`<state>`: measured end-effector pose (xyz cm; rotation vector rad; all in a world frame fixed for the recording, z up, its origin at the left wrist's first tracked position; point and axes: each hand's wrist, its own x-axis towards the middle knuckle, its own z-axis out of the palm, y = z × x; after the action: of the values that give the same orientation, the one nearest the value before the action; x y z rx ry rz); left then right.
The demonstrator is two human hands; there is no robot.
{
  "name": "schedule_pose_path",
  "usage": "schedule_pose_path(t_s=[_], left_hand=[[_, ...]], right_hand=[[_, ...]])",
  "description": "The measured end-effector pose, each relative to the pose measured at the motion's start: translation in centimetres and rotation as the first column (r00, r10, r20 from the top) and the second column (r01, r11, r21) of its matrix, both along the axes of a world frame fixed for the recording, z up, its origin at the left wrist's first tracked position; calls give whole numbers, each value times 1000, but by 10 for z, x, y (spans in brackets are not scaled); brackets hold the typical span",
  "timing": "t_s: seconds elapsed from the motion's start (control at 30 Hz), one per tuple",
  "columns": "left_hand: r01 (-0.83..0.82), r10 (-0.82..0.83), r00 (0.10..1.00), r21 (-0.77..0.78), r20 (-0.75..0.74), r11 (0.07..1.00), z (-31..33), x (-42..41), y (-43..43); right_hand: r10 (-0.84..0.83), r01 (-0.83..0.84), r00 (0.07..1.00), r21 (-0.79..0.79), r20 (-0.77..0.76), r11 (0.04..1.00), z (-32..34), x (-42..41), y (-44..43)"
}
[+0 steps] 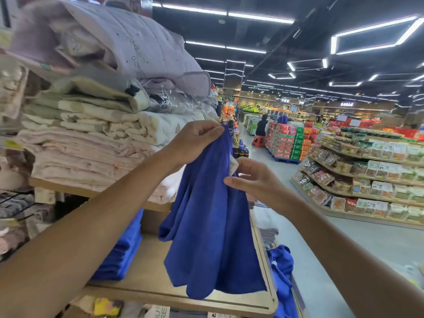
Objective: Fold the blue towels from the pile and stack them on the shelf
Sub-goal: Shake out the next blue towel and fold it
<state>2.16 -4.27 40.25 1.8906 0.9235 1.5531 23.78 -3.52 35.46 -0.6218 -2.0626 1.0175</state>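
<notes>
Presently you hold one deep-blue terry towel (pixel 211 214) hanging unfolded above the light wooden shelf board (pixel 146 283). Your left hand (pixel 195 141) pinches its top corner. Your right hand (pixel 254 177), apart and lower, pinches the edge beside a small white label (pixel 234 167). The step in hand appears to be finding the corners. Next, the right hand likely needs the opposite corner before you halve the towel and place it on the stack of folded blue towels (pixel 124 251).

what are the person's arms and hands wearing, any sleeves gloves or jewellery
Nothing worn shows. The left hand and right hand have no gloves, rings or watch in view. The forearms are uncovered to the frame edge, with no sleeves.
</notes>
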Motion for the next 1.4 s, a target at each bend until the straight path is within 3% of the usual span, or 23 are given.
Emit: schedule_pose_path(t_s=[0.07, 0.2, 0.37, 0.67, 0.83, 0.9, 0.97, 1.07, 1.27, 1.33, 1.4], left_hand=[[-21, 21, 1000, -4, 20, 1000, 2, -4, 1], [-25, 26, 996, -17, 87, 1000, 4, -10, 4], [-61, 59, 996, 14, 67, 998, 5, -15, 3], [-229, 218, 966, 77, 137, 970, 8, -41, -6], [-254, 244, 967, 164, 76, 953, 3, -42, -24], [-268, 255, 962, 180, 95, 946, -4, -45, -35], [-275, 260, 960, 193, 102, 942, -16, -47, -50], [-299, 282, 953, 188, 115, 935, -52, -49, -69], [-334, 324, 919, 8, 224, 943, -152, -61, -80], [-380, 381, 896, -50, 228, 924, -178, -64, -81], [-429, 442, 865, -109, 236, 897, -200, -69, -81]], right_hand=[[-19, 19, 1000, 41, 2, 999, -3, -3, 1], [-5, -4, 988, 60, 154, 998, -14, -8, -2], [36, -24, 969, -50, 246, 998, -26, -2, -4], [44, -34, 812, -28, 582, 999, -43, 37, -4], [121, 9, 882, -273, 456, 962, -54, 79, 5], [72, 55, 907, -287, 415, 956, -57, 92, 8], [-103, 163, 904, -110, 415, 980, -57, 98, 9], [-347, 304, 821, 167, 454, 938, -65, 102, 10], [-501, 364, 795, 392, 342, 845, -116, 102, -1], [-497, 415, 826, 310, 267, 855, -132, 103, -3], [-469, 463, 874, 73, 126, 883, -147, 103, -7]])
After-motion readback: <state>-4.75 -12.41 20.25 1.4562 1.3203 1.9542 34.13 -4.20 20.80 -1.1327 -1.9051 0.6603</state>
